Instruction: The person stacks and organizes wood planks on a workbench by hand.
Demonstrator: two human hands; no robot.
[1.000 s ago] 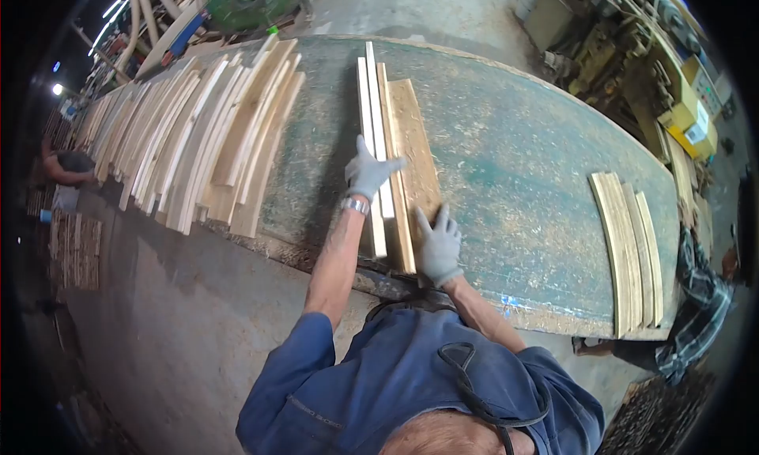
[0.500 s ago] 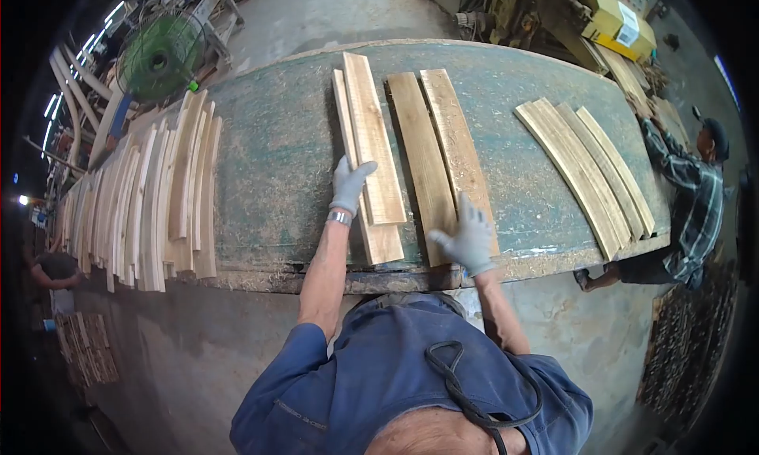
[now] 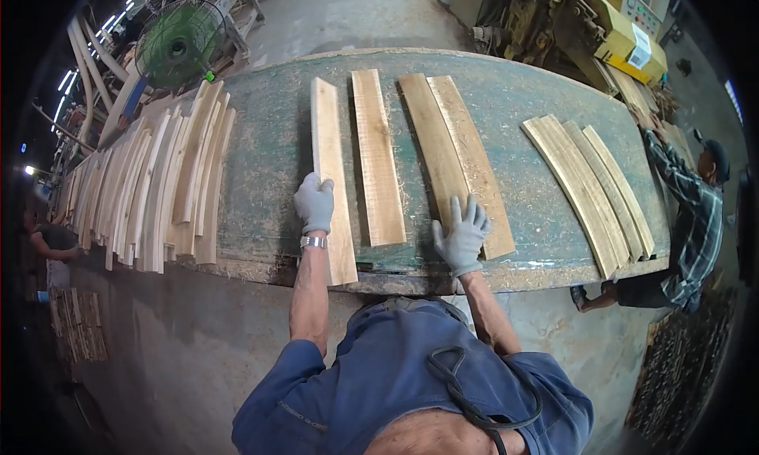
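left hand grips a probably stiff, light plank, sensibly by its 9 o'clock edge; right hand spread open over paired boards' 6 o'clock end.

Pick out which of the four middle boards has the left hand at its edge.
The leftmost board of those, with the left hand on its left edge. Neither hand touches the board next to it; the right hand spreads over the right-hand pair.
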